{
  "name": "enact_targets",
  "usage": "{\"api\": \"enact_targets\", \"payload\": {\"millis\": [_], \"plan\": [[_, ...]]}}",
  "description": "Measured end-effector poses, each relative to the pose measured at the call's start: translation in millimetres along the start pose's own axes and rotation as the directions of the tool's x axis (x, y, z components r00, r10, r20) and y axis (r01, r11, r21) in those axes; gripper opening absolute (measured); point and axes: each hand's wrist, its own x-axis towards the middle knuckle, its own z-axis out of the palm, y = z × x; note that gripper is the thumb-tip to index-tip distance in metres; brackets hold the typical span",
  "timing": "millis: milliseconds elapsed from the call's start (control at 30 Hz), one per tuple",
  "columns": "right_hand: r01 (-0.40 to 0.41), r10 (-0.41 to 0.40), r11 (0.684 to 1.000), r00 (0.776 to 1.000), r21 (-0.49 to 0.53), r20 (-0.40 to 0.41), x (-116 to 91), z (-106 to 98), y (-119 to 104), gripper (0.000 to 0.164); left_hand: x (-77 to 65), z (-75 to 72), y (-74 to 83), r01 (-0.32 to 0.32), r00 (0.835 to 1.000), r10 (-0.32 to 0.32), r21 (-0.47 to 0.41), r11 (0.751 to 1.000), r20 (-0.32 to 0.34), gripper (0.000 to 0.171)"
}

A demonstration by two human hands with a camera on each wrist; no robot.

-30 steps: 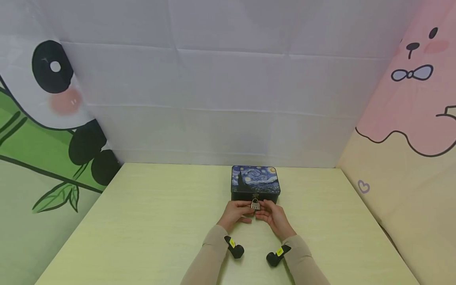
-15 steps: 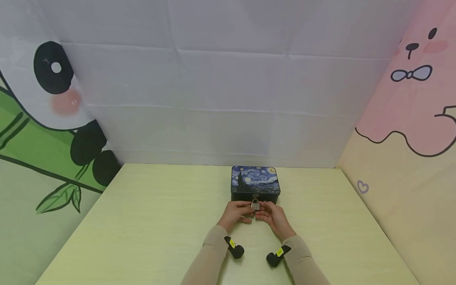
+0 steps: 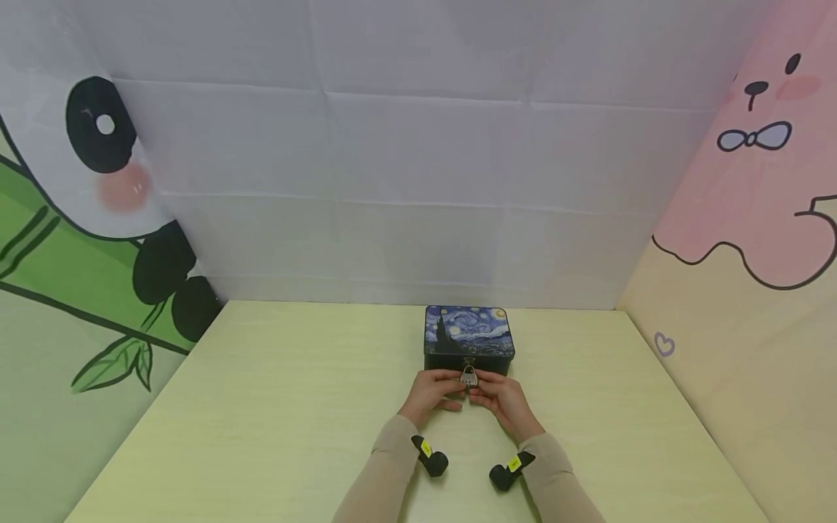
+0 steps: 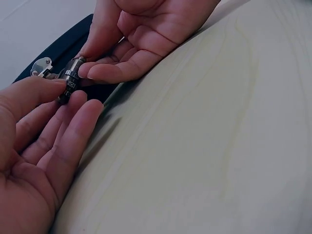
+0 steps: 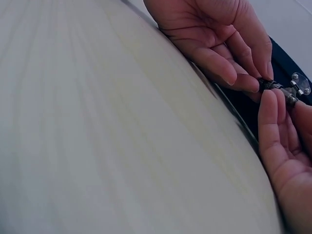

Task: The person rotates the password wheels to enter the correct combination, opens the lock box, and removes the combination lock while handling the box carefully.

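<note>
A small silver combination padlock [image 3: 468, 377] hangs at the front latch of a dark tin box [image 3: 468, 330], whose lid carries a blue starry-night picture. Lettered dials show on the padlock [image 4: 72, 78] in the left wrist view. My left hand [image 3: 428, 396] pinches the lock's left side between thumb and fingers. From the other side, my right hand [image 3: 506, 403] pinches it too, its lower fingers loosely bent. A metal hasp [image 5: 300, 85] is visible beside the lock in the right wrist view. Fingers partly hide the padlock in both wrist views.
The box stands near the back edge of a pale wood-grain table [image 3: 294, 399]. Behind it hangs a white cloth backdrop [image 3: 418, 181]. Cartoon-printed panels flank both sides. A black wrist mount [image 3: 431, 457] sits on each sleeve.
My right fingers have drawn in slightly against the padlock's right side. My left hand keeps its pinch, and the box stays in place.
</note>
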Motion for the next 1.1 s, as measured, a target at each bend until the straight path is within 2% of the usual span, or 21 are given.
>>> {"api": "enact_targets", "payload": {"millis": [267, 433, 500, 600, 667, 800, 1100], "plan": [[0.014, -0.013, 1.0, 0.999, -0.024, 0.046, -0.2, -4.6, 2.7, 0.05, -3.5, -2.4, 0.5, -0.013, 0.999, 0.013, -0.009, 1.0, 0.033, 0.032], [0.113, -0.115, 0.993, 0.983, 0.021, 0.142, -1.5, -7.6, 4.6, 0.048, -2.9, -2.5, 0.5, -0.028, 0.998, 0.029, -0.009, 1.0, 0.056, 0.035], [0.139, -0.142, 0.99, 0.978, 0.027, 0.156, -1.6, -7.4, 4.9, 0.047, -2.3, -2.1, -0.4, -0.038, 0.998, 0.038, -0.005, 0.999, 0.057, 0.036], [0.111, -0.111, 0.994, 0.987, 0.003, 0.116, -0.1, -5.7, 5.1, 0.047, -1.8, -1.6, -2.1, -0.041, 0.998, 0.041, 0.004, 0.999, 0.05, 0.036], [0.063, -0.061, 0.998, 0.997, -0.028, 0.056, 1.6, -3.9, 5.1, 0.048, -2.0, -1.0, -1.9, -0.042, 0.998, 0.041, 0.012, 0.999, 0.046, 0.036], [0.011, -0.012, 0.999, 1.0, -0.053, -0.013, 2.6, -0.4, 3.8, 0.045, -3.5, -0.2, -0.1, -0.046, 0.998, 0.045, 0.019, 0.999, 0.047, 0.035], [0.018, -0.019, 0.998, 1.0, -0.056, -0.022, 3.0, 0.2, 3.1, 0.043, -2.4, 0.4, -0.2, -0.045, 0.998, 0.044, 0.015, 0.999, 0.041, 0.035]]}}
